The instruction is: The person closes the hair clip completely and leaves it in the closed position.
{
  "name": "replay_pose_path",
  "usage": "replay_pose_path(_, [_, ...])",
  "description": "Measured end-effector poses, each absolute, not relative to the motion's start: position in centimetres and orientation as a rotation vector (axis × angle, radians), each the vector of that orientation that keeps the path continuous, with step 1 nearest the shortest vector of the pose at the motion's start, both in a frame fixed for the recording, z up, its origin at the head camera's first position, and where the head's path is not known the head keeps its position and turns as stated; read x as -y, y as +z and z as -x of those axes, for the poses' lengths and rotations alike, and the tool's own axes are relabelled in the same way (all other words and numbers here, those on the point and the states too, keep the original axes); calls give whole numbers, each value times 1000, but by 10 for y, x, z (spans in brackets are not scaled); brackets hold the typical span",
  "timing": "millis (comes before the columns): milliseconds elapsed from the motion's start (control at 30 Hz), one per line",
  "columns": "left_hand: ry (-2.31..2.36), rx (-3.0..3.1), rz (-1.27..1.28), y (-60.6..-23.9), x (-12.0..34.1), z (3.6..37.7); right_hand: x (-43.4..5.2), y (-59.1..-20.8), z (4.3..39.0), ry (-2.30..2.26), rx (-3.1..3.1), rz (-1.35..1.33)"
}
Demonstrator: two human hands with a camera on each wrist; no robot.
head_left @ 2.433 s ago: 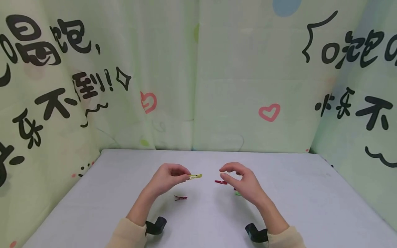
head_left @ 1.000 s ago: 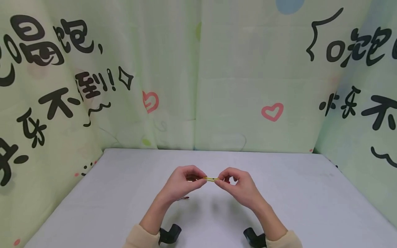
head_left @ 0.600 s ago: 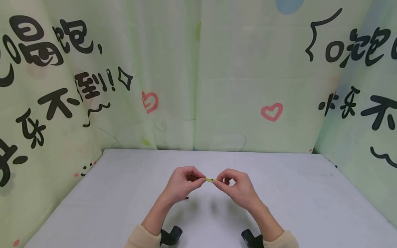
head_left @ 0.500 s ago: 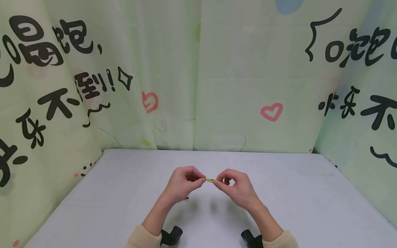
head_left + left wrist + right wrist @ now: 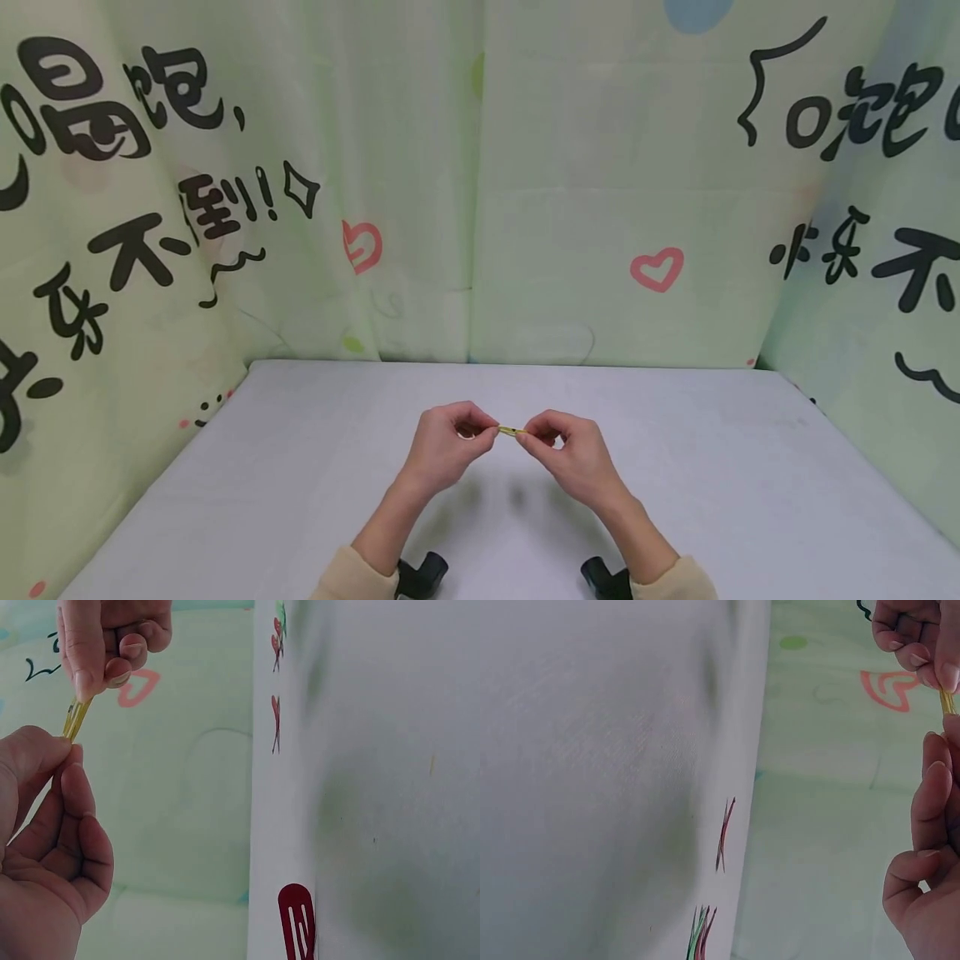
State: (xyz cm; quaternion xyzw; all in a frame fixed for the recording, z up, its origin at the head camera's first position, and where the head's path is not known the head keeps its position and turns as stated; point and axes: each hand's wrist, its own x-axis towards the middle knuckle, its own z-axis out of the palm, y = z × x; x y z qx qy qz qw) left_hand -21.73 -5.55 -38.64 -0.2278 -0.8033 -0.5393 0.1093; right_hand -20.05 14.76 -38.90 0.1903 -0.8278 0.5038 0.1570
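Both hands meet above the table around a yellow snap hair clip (image 5: 512,432). My left hand (image 5: 444,446) pinches one end between thumb and index finger, and my right hand (image 5: 573,454) pinches the other. The clip's slim, slotted middle shows between the fingertips; its ends are covered. In the left wrist view, the yellow clip (image 5: 76,720) stands with its two layers slightly apart. From the right wrist, only a short piece of the clip (image 5: 946,702) appears at the frame's edge.
On the white table (image 5: 337,467) lie a dark red snap clip (image 5: 297,922) and another red clip (image 5: 276,724). A red and green group of clips (image 5: 699,937) rests nearby. The head view hides these behind the hands and forearms. A patterned curtain (image 5: 555,283) closes off the back and sides.
Earlier my left hand alone held the yellow clip, with the right hand apart. The right hand came in and took the other end; since then the hands have shifted only slightly.
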Motion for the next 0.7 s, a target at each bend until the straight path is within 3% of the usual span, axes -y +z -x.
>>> replay_pose_path(400, [-1601,2349,647,-386,51,216,-150,-390,204,1385,2349,-529])
replay_pose_path(700, [-1751,2384,588,-385,54,217,-149,-390,204,1151,2249,-661])
